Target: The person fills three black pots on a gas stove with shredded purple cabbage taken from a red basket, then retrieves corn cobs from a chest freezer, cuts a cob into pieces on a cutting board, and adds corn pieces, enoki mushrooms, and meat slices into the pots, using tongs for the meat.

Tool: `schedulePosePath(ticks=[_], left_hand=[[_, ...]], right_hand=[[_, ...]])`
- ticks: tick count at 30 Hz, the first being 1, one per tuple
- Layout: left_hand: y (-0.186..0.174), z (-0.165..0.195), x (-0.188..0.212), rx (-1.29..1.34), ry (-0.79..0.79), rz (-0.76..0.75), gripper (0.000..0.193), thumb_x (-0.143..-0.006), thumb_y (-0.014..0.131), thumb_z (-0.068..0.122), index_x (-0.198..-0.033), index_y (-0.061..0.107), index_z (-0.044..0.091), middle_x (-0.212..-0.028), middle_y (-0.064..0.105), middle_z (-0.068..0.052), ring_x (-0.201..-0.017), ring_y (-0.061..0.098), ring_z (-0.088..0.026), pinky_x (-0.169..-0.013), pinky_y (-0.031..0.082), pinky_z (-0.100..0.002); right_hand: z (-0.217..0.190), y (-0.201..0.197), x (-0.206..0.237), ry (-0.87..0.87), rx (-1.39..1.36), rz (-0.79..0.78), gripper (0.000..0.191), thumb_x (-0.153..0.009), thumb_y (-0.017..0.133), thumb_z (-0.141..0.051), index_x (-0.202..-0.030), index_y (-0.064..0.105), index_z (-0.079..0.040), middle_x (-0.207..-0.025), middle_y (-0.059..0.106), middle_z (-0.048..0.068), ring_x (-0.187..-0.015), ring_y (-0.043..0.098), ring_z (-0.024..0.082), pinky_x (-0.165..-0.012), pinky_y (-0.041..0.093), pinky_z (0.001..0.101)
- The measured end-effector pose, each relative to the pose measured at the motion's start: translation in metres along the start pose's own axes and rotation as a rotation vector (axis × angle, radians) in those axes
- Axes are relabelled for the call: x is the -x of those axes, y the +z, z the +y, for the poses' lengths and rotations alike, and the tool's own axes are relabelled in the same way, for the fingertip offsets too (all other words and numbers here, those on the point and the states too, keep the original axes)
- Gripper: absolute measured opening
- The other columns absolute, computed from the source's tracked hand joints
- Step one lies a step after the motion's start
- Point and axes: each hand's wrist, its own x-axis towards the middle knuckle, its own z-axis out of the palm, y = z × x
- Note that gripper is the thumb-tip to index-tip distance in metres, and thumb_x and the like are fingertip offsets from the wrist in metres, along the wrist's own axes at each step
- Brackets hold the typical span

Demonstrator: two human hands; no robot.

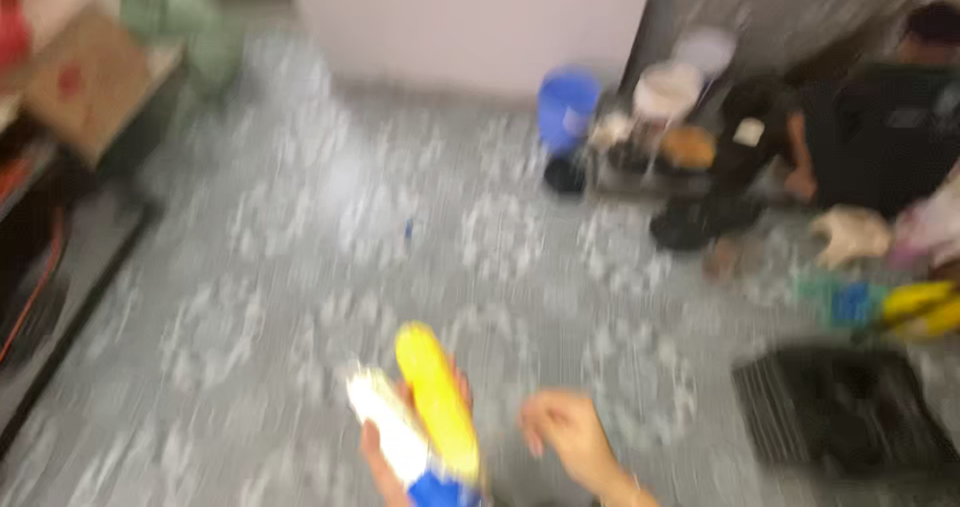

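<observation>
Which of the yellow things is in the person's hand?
The long yellow one at bottom centre, held upright in the left hand beside a white piece. The other yellow things lie on the floor at far right, untouched.

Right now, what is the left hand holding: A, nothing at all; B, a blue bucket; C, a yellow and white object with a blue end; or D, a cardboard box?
C: the left hand grips a blurred yellow and white object with a blue end, while the right hand beside it is empty.
</observation>
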Motion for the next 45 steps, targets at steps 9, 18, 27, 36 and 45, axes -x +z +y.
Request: schedulePosePath(ticks=[9,18,27,36,45], left_hand=[[0.049,0.019,-0.357,-0.102,-0.236,-0.029,0.065,-0.081,0.066,0.058,-0.122,0.054,0.008,-0.137,0.051,-0.035,-0.113,0.061,-0.05,-0.089,0.053,-0.064],[0.04,0.128,-0.747,-0.306,-0.356,-0.276,0.085,-0.085,0.065,0.048,-0.15,0.04,0.0,-0.129,0.051,-0.038,-0.114,0.06,-0.051,-0.095,0.052,-0.063],[0.057,0.226,-1.115,-0.311,-0.042,-0.094,0.058,-0.09,0.058,0.054,-0.125,0.055,0.008,-0.139,0.047,-0.038,-0.112,0.06,-0.055,-0.089,0.053,-0.068],[0.201,0.204,-1.436,-0.291,0.041,-0.083,0.048,-0.092,0.052,0.053,-0.111,0.058,0.01,-0.142,0.048,-0.04,-0.107,0.064,-0.052,-0.081,0.057,-0.064],[0.253,0.248,-1.761,-0.385,0.071,-0.165,0.054,-0.088,0.057,0.057,-0.116,0.055,0.011,-0.138,0.051,-0.038,-0.115,0.063,-0.05,-0.092,0.053,-0.063]], right_hand=[[0.059,-0.148,-0.279,0.187,0.057,0.507,0.02,-0.091,0.071,-0.01,-0.099,0.079,0.006,-0.067,0.071,0.009,-0.061,0.064,0.015,-0.059,0.053,0.0303],[0.04,-0.27,-0.729,0.169,0.525,0.55,0.016,-0.094,0.068,-0.011,-0.099,0.075,0.002,-0.077,0.076,0.007,-0.07,0.069,0.014,-0.066,0.054,0.0298],[0.105,-0.488,-1.156,0.125,1.153,0.637,0.038,-0.098,0.058,-0.034,-0.097,0.079,-0.003,-0.095,0.078,0.015,-0.083,0.074,0.026,-0.078,0.056,0.039],[0.108,-0.602,-1.355,0.894,1.383,0.835,0.06,-0.097,0.053,-0.059,-0.124,0.077,-0.012,-0.132,0.071,0.022,-0.128,0.065,0.043,-0.107,0.053,0.0552],[0.1,-0.619,-1.713,0.915,1.709,0.424,0.039,-0.092,0.058,-0.041,-0.103,0.082,-0.013,-0.109,0.078,0.02,-0.107,0.074,0.033,-0.102,0.055,0.046]])
